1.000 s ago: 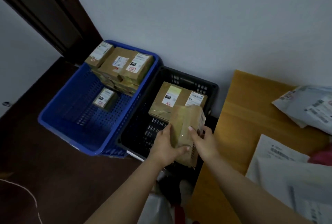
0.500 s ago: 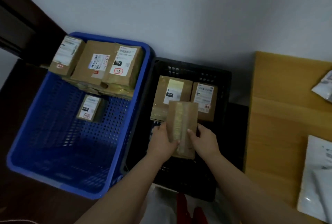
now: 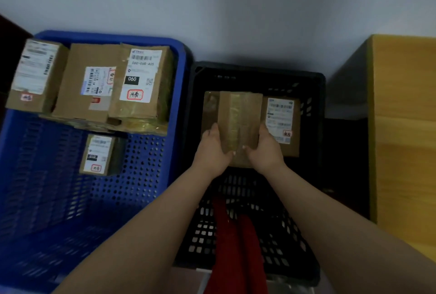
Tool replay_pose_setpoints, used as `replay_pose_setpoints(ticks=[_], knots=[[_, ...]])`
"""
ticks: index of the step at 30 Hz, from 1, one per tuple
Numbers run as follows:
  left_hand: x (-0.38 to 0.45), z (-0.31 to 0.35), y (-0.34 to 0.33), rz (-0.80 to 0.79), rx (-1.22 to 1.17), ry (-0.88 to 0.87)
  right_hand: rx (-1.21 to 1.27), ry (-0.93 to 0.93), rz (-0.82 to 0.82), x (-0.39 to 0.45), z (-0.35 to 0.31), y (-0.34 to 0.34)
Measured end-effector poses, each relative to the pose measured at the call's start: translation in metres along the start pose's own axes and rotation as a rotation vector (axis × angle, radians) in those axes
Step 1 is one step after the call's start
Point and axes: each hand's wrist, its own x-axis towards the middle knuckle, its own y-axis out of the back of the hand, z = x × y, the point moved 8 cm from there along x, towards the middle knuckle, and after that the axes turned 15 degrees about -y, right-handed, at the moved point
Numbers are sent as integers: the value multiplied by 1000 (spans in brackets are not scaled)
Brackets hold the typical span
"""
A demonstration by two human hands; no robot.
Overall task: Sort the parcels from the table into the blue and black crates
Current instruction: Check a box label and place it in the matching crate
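Left hand (image 3: pixel 213 149) and right hand (image 3: pixel 264 149) clasp the near end of a taped cardboard parcel (image 3: pixel 239 124), fingers curled round its two long sides, thumbs on top. Parcel is held over the black crate (image 3: pixel 316 109), above a parcel mostly hidden beneath it and just beside a labelled box (image 3: pixel 282 126). Judgement: stiff carton, probably light for its size; glossy tape down the middle looks slick, so bare cardboard edges are the better hold. Blue crate (image 3: pixel 179 76) to the left holds several labelled boxes (image 3: pixel 139 81). Wooden table (image 3: pixel 405 105) on the right.
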Motion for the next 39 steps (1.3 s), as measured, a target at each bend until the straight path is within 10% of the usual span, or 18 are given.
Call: replay_pose_setpoints(ticks=[15, 39], knots=[[40, 4, -30, -422, 247, -13, -189, 119, -19, 7, 9, 5], [-54, 204, 109, -116, 805, -473, -429, 333, 380, -156, -53, 176]])
